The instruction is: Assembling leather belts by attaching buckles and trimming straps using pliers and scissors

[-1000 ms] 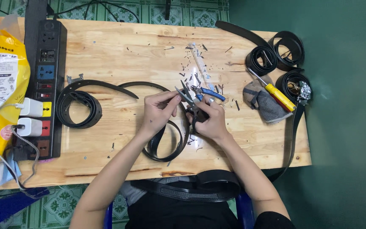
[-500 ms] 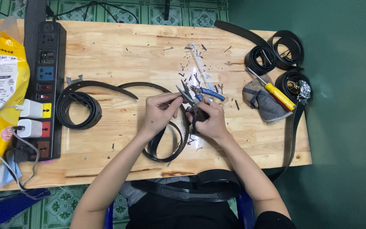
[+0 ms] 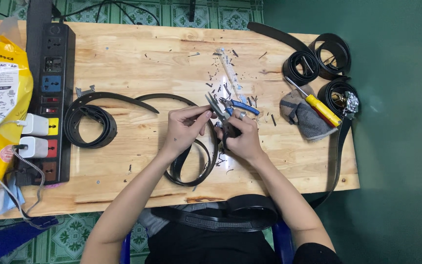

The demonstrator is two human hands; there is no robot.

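Near the middle of the wooden table (image 3: 137, 63), your left hand (image 3: 184, 129) and right hand (image 3: 242, 137) both pinch the black leather belt (image 3: 191, 168); blue-handled pliers (image 3: 230, 105) lie just beyond your fingers.

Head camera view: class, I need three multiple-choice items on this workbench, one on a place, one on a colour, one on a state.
1. Where does the screwdriver lie?
A. across the grey cloth, right of the hands
B. on the power strip
C. on the floor

2. What colour is the screwdriver's handle?
A. green
B. yellow
C. white

3. What state are the two white plugs in?
A. lying loose on the table
B. hanging off the table edge
C. plugged into the power strip

Answers:
1 A: its handle rests on the cloth, near the coiled belts.
2 B: the grip is yellow, with red at the end.
3 C: both sit in sockets on the strip, at the table's left side.
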